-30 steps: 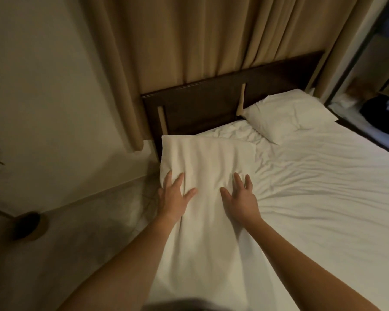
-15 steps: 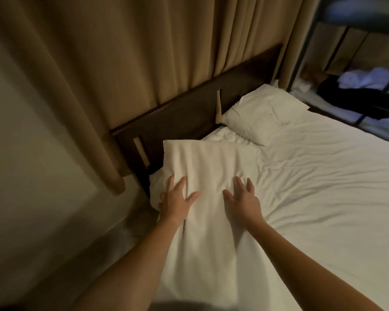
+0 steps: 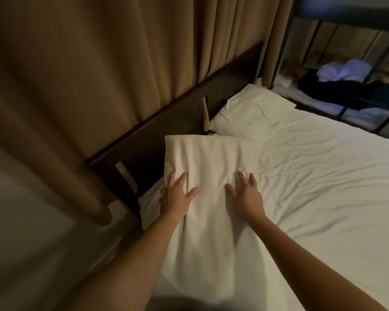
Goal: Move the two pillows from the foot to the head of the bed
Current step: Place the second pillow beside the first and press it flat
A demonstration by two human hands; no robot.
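A white pillow (image 3: 207, 158) lies lengthwise at the near corner of the bed, its far end against the dark headboard (image 3: 171, 122). My left hand (image 3: 176, 195) rests flat on its left side, fingers spread. My right hand (image 3: 245, 194) lies flat on its right side, fingers apart. Neither hand grips the fabric. A second white pillow (image 3: 249, 113) lies at the far end of the headboard, on the wrinkled white sheet (image 3: 323, 187).
Tan curtains (image 3: 121, 63) hang behind the headboard and down to the floor on the left. A dark metal rack (image 3: 350, 86) with folded clothes stands beyond the bed's far side. The floor (image 3: 32, 221) runs along the bed's left edge.
The view has swung right and closer to the headboard. The pillow has slid a little toward the headboard under both flat hands, which keep their places on it.
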